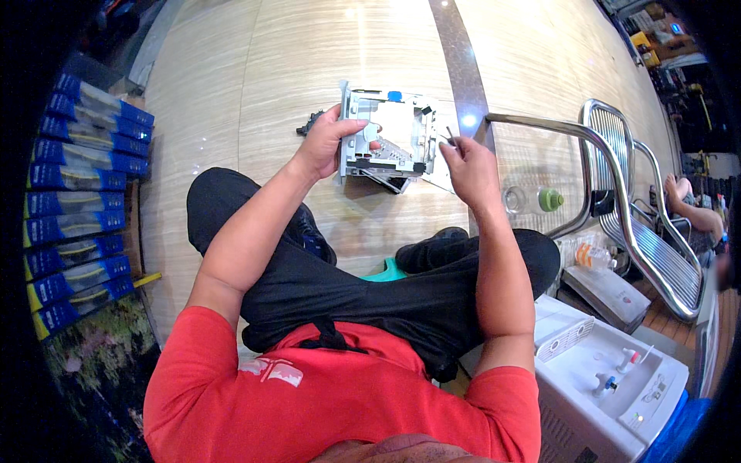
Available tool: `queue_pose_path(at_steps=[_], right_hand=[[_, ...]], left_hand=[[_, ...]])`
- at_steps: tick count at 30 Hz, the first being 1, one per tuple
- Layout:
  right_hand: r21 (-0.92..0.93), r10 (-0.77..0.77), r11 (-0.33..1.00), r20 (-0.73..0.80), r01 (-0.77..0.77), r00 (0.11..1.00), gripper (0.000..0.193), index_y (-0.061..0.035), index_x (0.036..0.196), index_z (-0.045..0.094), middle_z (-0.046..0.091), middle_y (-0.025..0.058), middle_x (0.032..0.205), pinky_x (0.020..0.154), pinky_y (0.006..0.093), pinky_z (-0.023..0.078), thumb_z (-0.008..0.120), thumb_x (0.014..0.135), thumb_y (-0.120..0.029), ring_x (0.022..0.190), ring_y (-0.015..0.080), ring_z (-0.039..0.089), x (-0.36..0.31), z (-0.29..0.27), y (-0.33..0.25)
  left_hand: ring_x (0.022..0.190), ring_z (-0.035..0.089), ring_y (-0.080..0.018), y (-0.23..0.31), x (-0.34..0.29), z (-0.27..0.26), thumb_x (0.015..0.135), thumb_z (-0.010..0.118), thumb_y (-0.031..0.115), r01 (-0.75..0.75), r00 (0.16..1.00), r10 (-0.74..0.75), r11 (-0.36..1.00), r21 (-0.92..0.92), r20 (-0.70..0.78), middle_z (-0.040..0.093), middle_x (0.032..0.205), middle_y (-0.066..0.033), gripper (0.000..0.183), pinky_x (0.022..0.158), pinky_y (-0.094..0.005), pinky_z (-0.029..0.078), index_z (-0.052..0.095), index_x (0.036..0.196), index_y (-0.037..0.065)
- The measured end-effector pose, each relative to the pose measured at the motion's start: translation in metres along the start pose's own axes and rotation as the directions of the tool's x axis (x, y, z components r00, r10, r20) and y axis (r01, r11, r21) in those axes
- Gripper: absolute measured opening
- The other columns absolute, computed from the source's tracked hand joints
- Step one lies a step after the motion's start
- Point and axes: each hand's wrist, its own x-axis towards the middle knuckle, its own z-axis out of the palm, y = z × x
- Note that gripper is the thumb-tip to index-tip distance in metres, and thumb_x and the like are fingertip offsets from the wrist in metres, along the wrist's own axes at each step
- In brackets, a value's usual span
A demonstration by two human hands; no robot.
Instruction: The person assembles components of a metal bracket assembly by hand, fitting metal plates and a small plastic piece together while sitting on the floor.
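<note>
In front of me, my left hand grips the left side of a grey-white tray-like frame, its thumb lying over the inner edge. The frame is box-shaped with an open middle, black fittings and a blue tab on its far side. Beneath it is a dark-edged part, mostly covered by the frame. Just right of the frame, my right hand pinches a small thin dark rod between thumb and fingers. The rod's exact kind is too small to make out. Left of the frame, a black part shows behind my left hand.
Glossy beige tiles cover the floor, crossed by a dark strip. Blue boxes are stacked at left. On the right are a chrome-framed chair, a green-capped clear bottle, a white water dispenser and another person's arm.
</note>
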Motion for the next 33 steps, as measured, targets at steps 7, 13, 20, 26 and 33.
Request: queue_pose_path(at_steps=[7,13,20,26,33], right_hand=[[0.301,0.221,0.883,0.410,-0.360,0.885,0.031,0.0046,0.096,0.069,0.068,0.0099,0.073,0.061,0.0298,0.047,0.067,0.086,-0.024,0.064,0.0142,0.060,-0.002,0.010,0.011],[0.390,0.210,0.854,0.349,-0.345,0.913,0.023,0.0038,0.086,0.067,0.065,0.0054,0.071,0.054,0.0276,0.044,0.073,0.081,-0.018,0.059,0.0112,0.054,-0.008,0.015,0.007],[0.593,0.241,0.614,0.488,-0.521,0.839,0.018,-0.0054,0.085,0.054,0.053,-0.0011,0.065,0.043,0.0215,0.031,0.069,0.088,-0.016,0.050,0.0068,0.043,-0.009,0.018,0.007],[0.632,0.237,0.605,0.437,-0.484,0.868,0.017,-0.0028,0.081,0.057,0.055,-0.0002,0.064,0.044,0.0224,0.034,0.070,0.086,-0.013,0.050,0.0067,0.045,-0.009,0.015,0.003],[0.723,0.256,0.420,0.485,-0.549,0.836,0.015,-0.0032,0.088,0.060,0.053,-0.0023,0.063,0.042,0.0209,0.031,0.071,0.085,-0.013,0.050,0.0050,0.043,-0.005,0.005,0.006]], left_hand=[[0.080,0.069,-0.0255,-0.001,-0.001,0.003,0.092,0.058,0.009,-0.034,0.999,0.032,0.998,-0.044,-0.035,0.062,0.101,-0.0180,0.033,0.070,-0.0345,0.061,0.044,0.120,0.000],[0.079,0.069,-0.0238,-0.005,0.001,0.001,0.093,0.057,0.010,-0.059,0.998,0.059,0.998,-0.002,-0.005,0.062,0.101,-0.0174,0.032,0.070,-0.0337,0.060,0.043,0.120,-0.001],[0.078,0.068,-0.0236,-0.005,0.001,0.000,0.098,0.052,0.018,-0.077,0.997,0.077,0.997,0.020,0.012,0.062,0.102,-0.0167,0.031,0.070,-0.0351,0.059,0.045,0.122,0.000],[0.081,0.068,-0.0245,-0.002,0.003,0.000,0.102,0.032,0.044,-0.035,0.998,0.038,0.997,-0.061,0.041,0.063,0.104,-0.0187,0.054,0.073,-0.0353,0.059,0.045,0.131,0.000],[0.077,0.067,-0.0240,0.001,0.002,0.004,0.104,0.033,0.037,-0.089,0.996,0.089,0.996,-0.009,0.003,0.063,0.101,-0.0175,0.044,0.071,-0.0358,0.059,0.046,0.124,0.001]])
